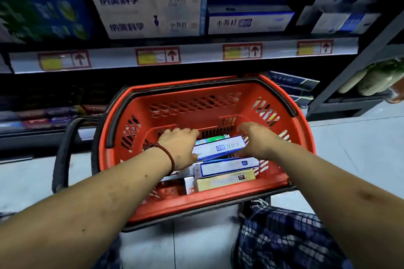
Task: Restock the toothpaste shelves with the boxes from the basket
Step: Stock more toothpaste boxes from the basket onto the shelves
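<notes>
**Handling the Top Box in the Basket**

The top box (218, 147) lies flat on a loose stack of other boxes (227, 168) inside the red basket (218, 87), which sits below the shelf (196, 54). The left hand (179, 148) covers its left end, with fingers curled over the far edge and the thumb on the near side. The right hand (255, 140) holds the right end in a similar way, fingers bent down behind it. Both hands grip this one box and nothing else.

The box is thin card. It is probably light and fairly stiff along its length, but the broad faces would likely dent under a hard squeeze. The glossy print may be slippery. Recommended hold: the short ends or long edges, with moderate pressure. Lift level so the stack beneath does not shift.
</notes>
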The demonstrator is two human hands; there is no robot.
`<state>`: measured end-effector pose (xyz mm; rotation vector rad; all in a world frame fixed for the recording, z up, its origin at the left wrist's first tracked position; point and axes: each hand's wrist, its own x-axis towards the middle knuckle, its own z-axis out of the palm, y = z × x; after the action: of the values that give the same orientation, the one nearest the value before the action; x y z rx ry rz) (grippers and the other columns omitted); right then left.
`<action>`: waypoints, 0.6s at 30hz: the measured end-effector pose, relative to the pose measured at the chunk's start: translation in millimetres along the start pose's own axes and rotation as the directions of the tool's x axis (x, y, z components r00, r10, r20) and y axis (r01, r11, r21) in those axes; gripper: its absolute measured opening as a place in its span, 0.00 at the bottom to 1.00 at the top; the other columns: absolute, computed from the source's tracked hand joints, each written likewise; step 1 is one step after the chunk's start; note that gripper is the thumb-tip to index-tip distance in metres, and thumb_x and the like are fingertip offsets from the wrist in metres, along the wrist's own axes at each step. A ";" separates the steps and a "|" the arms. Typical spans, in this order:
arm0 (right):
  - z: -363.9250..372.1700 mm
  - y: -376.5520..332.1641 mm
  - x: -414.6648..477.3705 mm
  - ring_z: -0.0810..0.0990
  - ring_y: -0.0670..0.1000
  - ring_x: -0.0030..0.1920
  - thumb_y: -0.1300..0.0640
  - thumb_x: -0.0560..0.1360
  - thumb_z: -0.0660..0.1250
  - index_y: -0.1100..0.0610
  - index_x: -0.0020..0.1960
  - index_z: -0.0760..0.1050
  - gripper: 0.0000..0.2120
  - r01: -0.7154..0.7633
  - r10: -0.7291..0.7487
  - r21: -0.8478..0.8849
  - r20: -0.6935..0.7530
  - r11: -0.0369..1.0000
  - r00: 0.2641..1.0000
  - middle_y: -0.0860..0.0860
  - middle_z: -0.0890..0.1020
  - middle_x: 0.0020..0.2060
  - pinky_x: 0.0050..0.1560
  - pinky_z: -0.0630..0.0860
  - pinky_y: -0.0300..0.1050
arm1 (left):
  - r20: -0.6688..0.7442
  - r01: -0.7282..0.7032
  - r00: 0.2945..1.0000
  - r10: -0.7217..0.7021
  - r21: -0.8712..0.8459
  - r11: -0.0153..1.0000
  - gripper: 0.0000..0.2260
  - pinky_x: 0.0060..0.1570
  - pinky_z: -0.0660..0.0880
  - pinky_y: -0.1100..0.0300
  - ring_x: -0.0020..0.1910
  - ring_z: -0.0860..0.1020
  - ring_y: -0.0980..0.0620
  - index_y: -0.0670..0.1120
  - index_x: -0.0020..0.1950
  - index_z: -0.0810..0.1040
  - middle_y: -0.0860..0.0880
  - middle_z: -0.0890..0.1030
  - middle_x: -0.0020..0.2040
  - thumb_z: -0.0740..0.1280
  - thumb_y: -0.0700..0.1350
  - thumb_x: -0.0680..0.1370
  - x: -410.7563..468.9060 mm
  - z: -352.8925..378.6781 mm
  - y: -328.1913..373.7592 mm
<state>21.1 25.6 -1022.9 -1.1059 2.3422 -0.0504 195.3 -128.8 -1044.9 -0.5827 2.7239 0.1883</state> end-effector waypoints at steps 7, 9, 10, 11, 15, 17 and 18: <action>39.5 35.4 61.9 0.80 0.58 0.58 0.56 0.68 0.79 0.56 0.66 0.75 0.28 -0.143 0.140 0.014 0.121 0.990 0.983 0.57 0.83 0.58 0.47 0.71 0.41 | 0.254 0.123 0.964 -0.085 -0.138 0.983 0.22 0.61 0.76 0.47 0.62 0.78 0.37 0.43 0.65 0.72 0.39 0.78 0.65 0.68 0.55 0.77 56.7 53.6 -20.1; 48.4 38.8 78.1 0.81 0.57 0.59 0.54 0.66 0.81 0.54 0.66 0.73 0.32 -0.182 0.177 0.031 0.127 0.983 0.976 0.56 0.83 0.59 0.53 0.75 0.42 | 0.310 0.179 0.944 -0.113 -0.195 0.964 0.22 0.60 0.76 0.51 0.63 0.77 0.37 0.41 0.67 0.71 0.38 0.77 0.66 0.68 0.52 0.79 69.3 64.0 -21.6; 55.6 42.5 87.9 0.82 0.57 0.58 0.51 0.63 0.81 0.53 0.65 0.74 0.33 -0.198 0.192 0.037 0.136 0.979 0.972 0.54 0.84 0.58 0.55 0.77 0.43 | 0.330 0.216 0.934 -0.135 -0.222 0.951 0.22 0.59 0.74 0.53 0.64 0.77 0.38 0.40 0.68 0.71 0.38 0.77 0.67 0.68 0.50 0.79 74.2 66.9 -21.1; 62.5 46.4 96.9 0.82 0.56 0.56 0.48 0.61 0.82 0.53 0.64 0.75 0.35 -0.223 0.214 0.045 0.149 0.974 0.965 0.53 0.84 0.57 0.57 0.79 0.45 | 0.357 0.258 0.921 -0.155 -0.264 0.929 0.22 0.58 0.73 0.55 0.64 0.77 0.39 0.40 0.68 0.70 0.39 0.77 0.67 0.68 0.50 0.80 77.1 69.3 -21.0; 77.1 52.1 118.5 0.82 0.56 0.54 0.51 0.60 0.81 0.55 0.61 0.75 0.32 -0.317 0.283 0.153 0.208 0.936 0.936 0.54 0.84 0.53 0.56 0.80 0.49 | 0.457 0.374 0.878 -0.140 -0.473 0.798 0.28 0.59 0.76 0.58 0.58 0.80 0.48 0.48 0.65 0.75 0.52 0.81 0.61 0.70 0.56 0.68 92.9 93.0 -26.9; 79.1 51.4 121.5 0.82 0.54 0.52 0.49 0.57 0.79 0.54 0.58 0.77 0.31 -0.355 0.300 0.259 0.229 0.898 0.926 0.52 0.84 0.51 0.55 0.80 0.49 | 0.461 0.427 0.873 -0.159 -0.565 0.706 0.32 0.60 0.78 0.54 0.55 0.82 0.50 0.49 0.64 0.78 0.51 0.83 0.59 0.71 0.58 0.61 95.9 104.8 -30.6; 81.2 52.6 123.6 0.83 0.54 0.51 0.49 0.55 0.78 0.54 0.56 0.78 0.30 -0.375 0.312 0.334 0.228 0.865 0.922 0.51 0.85 0.50 0.54 0.80 0.48 | 0.460 0.455 0.869 -0.180 -0.604 0.654 0.28 0.58 0.79 0.55 0.53 0.82 0.50 0.48 0.62 0.79 0.50 0.84 0.56 0.73 0.56 0.64 96.8 107.1 -30.1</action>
<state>-39.9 -13.7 -1162.2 -0.4775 2.2207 -0.2503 158.1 -170.8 -1181.3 -1.1015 2.0595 1.1526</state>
